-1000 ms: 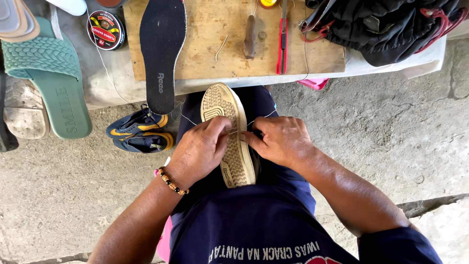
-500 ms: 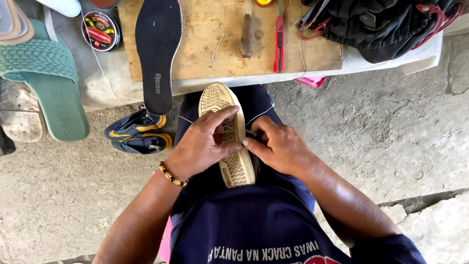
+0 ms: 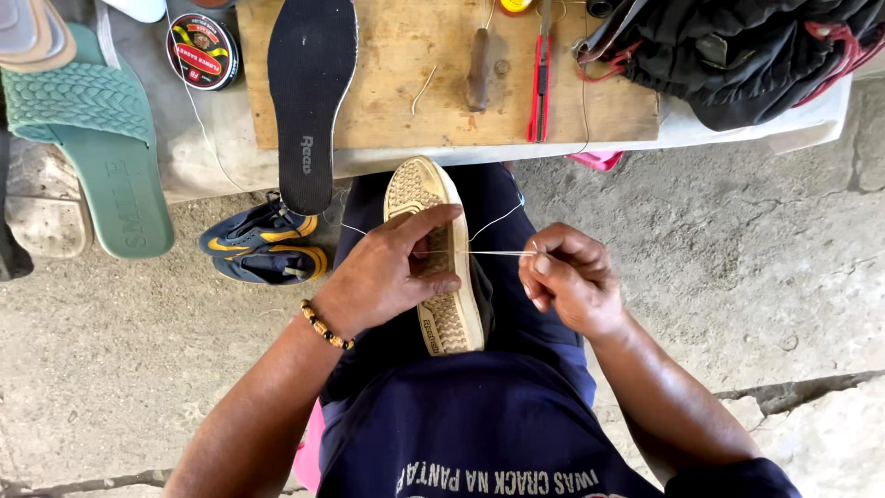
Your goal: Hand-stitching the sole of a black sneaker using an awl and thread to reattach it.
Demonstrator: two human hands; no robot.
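Fingers of the left hand [image 3: 392, 272] clamp across the tan shoe sole [image 3: 435, 258] lying sole-up on the lap, toe toward twelve o'clock. At three o'clock the right hand [image 3: 567, 277] – which lay against the sole half a second ago – has pulled away, pinching a taut white thread [image 3: 484, 253], so a stitch looks drawn tight.

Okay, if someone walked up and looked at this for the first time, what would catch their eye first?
Probably the tan, textured rubber sole of an upturned shoe on the person's lap, pinned by the left hand. The right hand beside it pulls a thin white thread taut from the shoe's edge. Next, the long black insole lying on the wooden board at top.
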